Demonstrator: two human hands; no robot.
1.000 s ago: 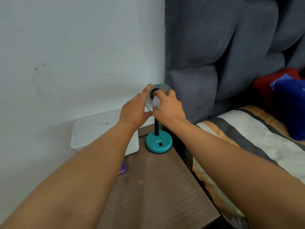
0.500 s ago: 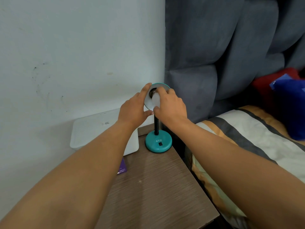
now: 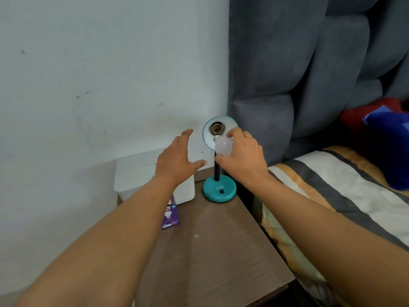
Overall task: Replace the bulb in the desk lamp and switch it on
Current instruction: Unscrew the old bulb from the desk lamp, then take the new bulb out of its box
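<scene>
Here the pale plastered wall (image 3: 88, 74) fills the left, marked with faint dark scuffs, and a padded grey headboard (image 3: 309, 63) fills the right. Below it lies a bed with a striped white, grey and orange cover (image 3: 354, 196), its far end cut off by the frame. The brown wood-grain desk (image 3: 210, 251) carries a white plastic box (image 3: 137, 173), partly hidden by the left forearm, and a small purple bulb carton (image 3: 170, 217) whose print is too small to read. The teal desk lamp (image 3: 219, 190) stands at the desk's back corner, shade tilted toward the camera, socket (image 3: 215, 128) bare. The right hand (image 3: 243, 156) closes its grip on the white frosted bulb (image 3: 223, 146), just below the socket. The left hand (image 3: 177, 160) hovers spread wide, holding nothing.
</scene>
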